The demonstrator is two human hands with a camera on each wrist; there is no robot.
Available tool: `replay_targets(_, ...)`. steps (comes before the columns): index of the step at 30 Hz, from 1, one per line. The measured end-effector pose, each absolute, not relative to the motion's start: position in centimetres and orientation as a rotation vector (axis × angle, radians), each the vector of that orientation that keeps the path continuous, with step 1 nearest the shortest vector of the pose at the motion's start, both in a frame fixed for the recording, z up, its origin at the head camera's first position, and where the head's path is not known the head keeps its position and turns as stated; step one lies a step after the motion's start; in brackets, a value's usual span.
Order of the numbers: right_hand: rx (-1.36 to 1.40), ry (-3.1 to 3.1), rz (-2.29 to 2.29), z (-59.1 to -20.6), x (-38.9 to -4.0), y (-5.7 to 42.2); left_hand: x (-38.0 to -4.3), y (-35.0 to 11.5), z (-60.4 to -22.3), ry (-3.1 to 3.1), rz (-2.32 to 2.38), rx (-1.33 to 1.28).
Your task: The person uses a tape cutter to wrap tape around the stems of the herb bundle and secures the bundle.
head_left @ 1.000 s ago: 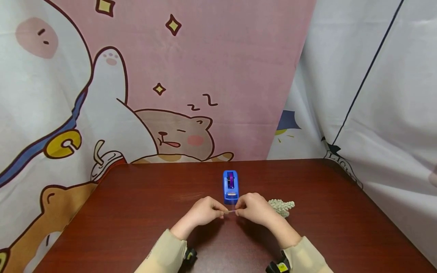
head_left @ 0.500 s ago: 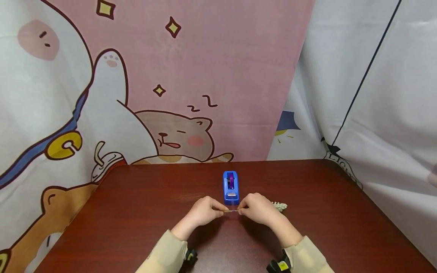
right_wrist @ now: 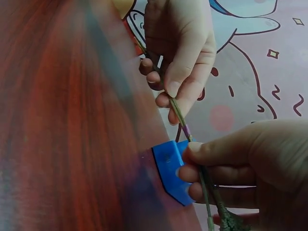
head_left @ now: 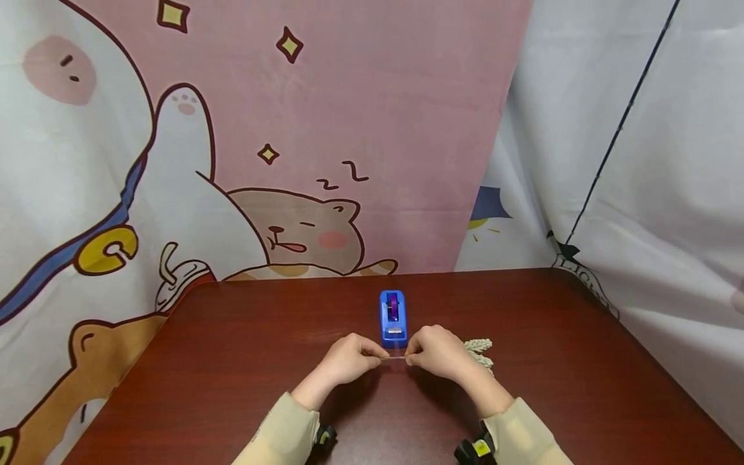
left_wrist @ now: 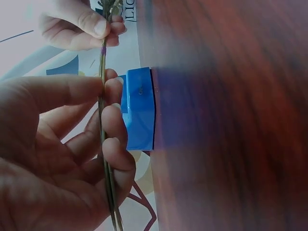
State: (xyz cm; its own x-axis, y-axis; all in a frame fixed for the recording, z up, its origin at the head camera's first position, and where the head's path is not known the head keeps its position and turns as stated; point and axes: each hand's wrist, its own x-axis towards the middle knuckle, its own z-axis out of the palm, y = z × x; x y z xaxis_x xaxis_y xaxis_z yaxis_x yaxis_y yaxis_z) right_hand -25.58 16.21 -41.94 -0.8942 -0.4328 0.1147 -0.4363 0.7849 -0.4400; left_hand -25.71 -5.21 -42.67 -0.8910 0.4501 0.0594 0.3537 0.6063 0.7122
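A thin bundle of wheat stalks (left_wrist: 102, 108) stretches between both hands, with pale green ears (head_left: 479, 352) showing beyond the right hand in the head view. My left hand (head_left: 349, 360) pinches the stems between thumb and fingers, their lower ends running past its palm. Closer to the ears, my right hand (head_left: 438, 352) pinches the same stems. A narrow purple band of tape (right_wrist: 186, 130) lies on the stems between the two hands. Just beyond, a blue tape dispenser (head_left: 385, 323) with a purple roll stands on the table; a faint translucent strip seems to span from it to the stems.
The dark reddish-brown table (head_left: 250, 368) lies under the hands. A cartoon-printed cloth (head_left: 407, 129) hangs behind it, and a white cloth (head_left: 639, 194) hangs along the right side. A dark wrist strap device (head_left: 473, 451) sits at the right sleeve.
The ears beyond the right hand have changed outline, from a wide cluster to a narrow one, now two spread ears. The right hand has shifted slightly; the left hand and dispenser stay nearly still.
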Motion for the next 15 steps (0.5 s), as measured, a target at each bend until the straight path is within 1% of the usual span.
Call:
replay_targets(8, 0.838, -2.999, 0.790, -41.6, -26.7, 16.4, -26.4, -5.2, -42.7, 2.642, 1.157, 0.694)
replay_targets(15, 0.884, -3.016, 0.824, -41.3, -27.2, 16.4, -27.2, -5.3, -42.8, 2.494, 1.229, 0.675)
